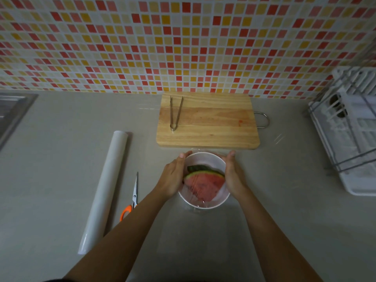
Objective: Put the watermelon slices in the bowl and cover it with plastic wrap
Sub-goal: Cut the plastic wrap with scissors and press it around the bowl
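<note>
Grey counter [61,169]: film-covered white bowl [203,205] of red, green-rinded watermelon slices [204,185].

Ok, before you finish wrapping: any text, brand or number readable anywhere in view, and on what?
None can be read.
Plastic wrap roll: plain white, no print visible.
Scissors: no marking visible.
Cutting board and tongs: bare.
Bowl: plain white.
Dish rack: no label visible.
</note>
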A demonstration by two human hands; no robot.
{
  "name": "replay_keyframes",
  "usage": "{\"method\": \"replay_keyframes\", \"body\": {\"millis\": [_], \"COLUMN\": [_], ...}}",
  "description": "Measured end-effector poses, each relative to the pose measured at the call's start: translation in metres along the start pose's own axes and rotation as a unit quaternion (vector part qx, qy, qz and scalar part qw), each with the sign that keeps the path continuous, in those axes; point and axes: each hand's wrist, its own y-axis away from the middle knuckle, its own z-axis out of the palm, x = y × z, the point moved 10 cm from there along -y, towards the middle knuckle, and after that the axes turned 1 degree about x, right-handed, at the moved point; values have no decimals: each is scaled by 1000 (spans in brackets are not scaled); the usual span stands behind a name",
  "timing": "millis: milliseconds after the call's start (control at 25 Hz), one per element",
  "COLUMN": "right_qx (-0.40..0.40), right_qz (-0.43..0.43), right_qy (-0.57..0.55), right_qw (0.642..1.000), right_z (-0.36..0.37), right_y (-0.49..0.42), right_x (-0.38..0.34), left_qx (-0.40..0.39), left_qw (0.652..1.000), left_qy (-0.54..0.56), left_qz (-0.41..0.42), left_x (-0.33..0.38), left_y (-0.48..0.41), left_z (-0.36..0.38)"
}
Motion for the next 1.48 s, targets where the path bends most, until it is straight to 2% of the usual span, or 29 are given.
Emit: {"method": "replay_keyframes", "body": {"millis": [240, 400, 640, 840, 920, 1000, 1080, 1160, 1280, 1480], "right_qx": [34, 72, 105, 125, 138, 134, 49, -14, -20, 32], "right_qz": [76, 80, 72, 2, -24, -104, -195, -233, -230, -167], "right_qy": [-3, 62, 126, 268, 288, 189, 67, 69, 131, 240], "right_qw": [997, 992, 984, 955, 947, 967, 977, 970, 964, 956], "right_z": [-4, -15, -21, -26, -34, -39, -23, -4, 4, -4], "right_y": [9, 10, 15, 14, 12, 12, 20, 28, 25, 24], "right_x": [7, 5, -3, -19, -20, -28, -43, -51, -49, -47], "left_qx": [16, 34, 65, 95, 93, 83, 15, -55, -40, -20], "left_qw": [999, 998, 990, 962, 955, 979, 998, 997, 991, 963], "left_qy": [41, 30, -93, -248, -272, -181, -67, -53, -118, -259], "left_qz": [-16, -54, -90, -54, -71, -44, 2, 18, 43, 66], "left_x": [0, -9, -16, 3, -1, 2, 12, 16, 17, 20], "left_y": [-2, -2, -1, 5, 3, -2, -7, -11, -16, -18], "left_z": [1, -2, -10, -18, -27, -32, -23, -8, 0, 2]}}
